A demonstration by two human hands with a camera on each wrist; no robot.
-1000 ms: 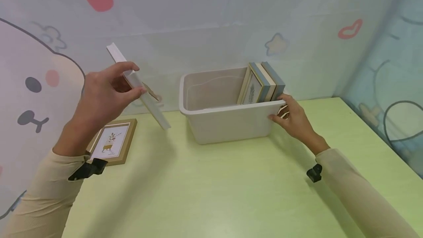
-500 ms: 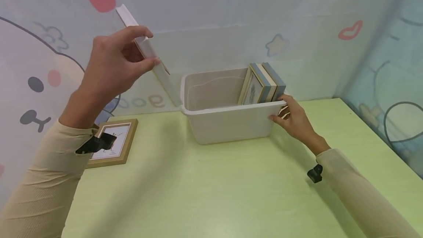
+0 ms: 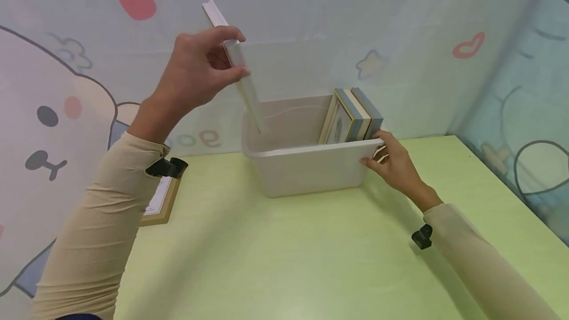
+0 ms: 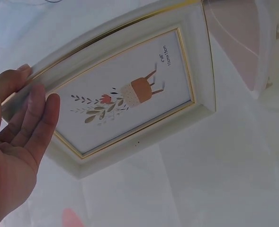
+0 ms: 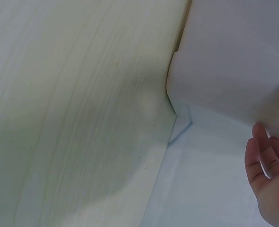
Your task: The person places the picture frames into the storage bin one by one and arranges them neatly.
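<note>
Head view: white frame (image 3: 250,94) in left hand's grip (image 3: 197,65) farther right now, apparently over bin (image 3: 311,174), right hand's grip (image 3: 394,163) on rim (image 3: 311,149).

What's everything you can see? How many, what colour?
Table: one, pale green, below
Bin: one, whitish, on table
White frame: one, white and gold, tilted at bin's left end
Frames inside bin: at least three, blue and cream, right end
Brown frame: one, brown, table's left, partly hidden
Walls: two, pale, behind and right
Sleeves: two, beige, on arms
Wrist cameras: two, black, on sleeves
Left hand: one, pinching white frame
Right hand: one, on bin's rim
</note>
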